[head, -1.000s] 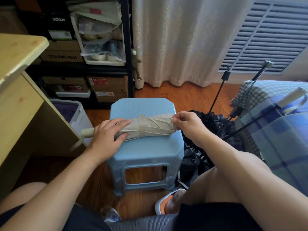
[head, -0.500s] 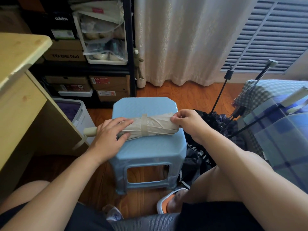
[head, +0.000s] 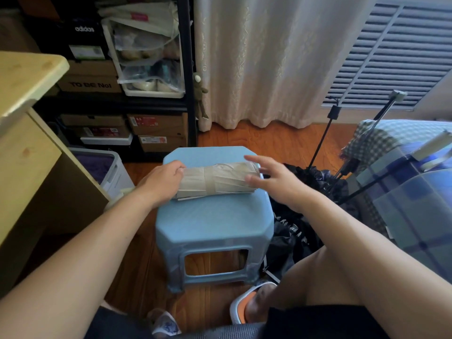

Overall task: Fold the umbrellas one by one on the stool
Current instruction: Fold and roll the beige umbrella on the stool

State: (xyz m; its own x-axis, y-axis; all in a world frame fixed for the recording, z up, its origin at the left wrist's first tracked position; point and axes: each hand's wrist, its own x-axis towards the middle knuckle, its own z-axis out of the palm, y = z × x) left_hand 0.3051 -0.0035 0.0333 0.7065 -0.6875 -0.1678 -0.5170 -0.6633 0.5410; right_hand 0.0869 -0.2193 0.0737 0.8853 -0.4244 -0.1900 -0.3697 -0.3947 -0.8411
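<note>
The rolled beige fabric umbrella (head: pixel 216 179) lies strapped across the pale blue plastic stool (head: pixel 212 223) — left hand (head: pixel 162 183) fingers grip its handle end to steady it, right hand (head: pixel 274 181) fingers spread wide beside its tip.

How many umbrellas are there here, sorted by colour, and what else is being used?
Beige umbrella, folded and strapped, on the stool: 1
Black umbrella, unfolded, on the floor: 1
Blue plaid umbrella, unfolded, at the right: 1
Blue stool: 1
Hands: 2, left hand gripping the beige one, right hand open beside it
Total: 6
</note>
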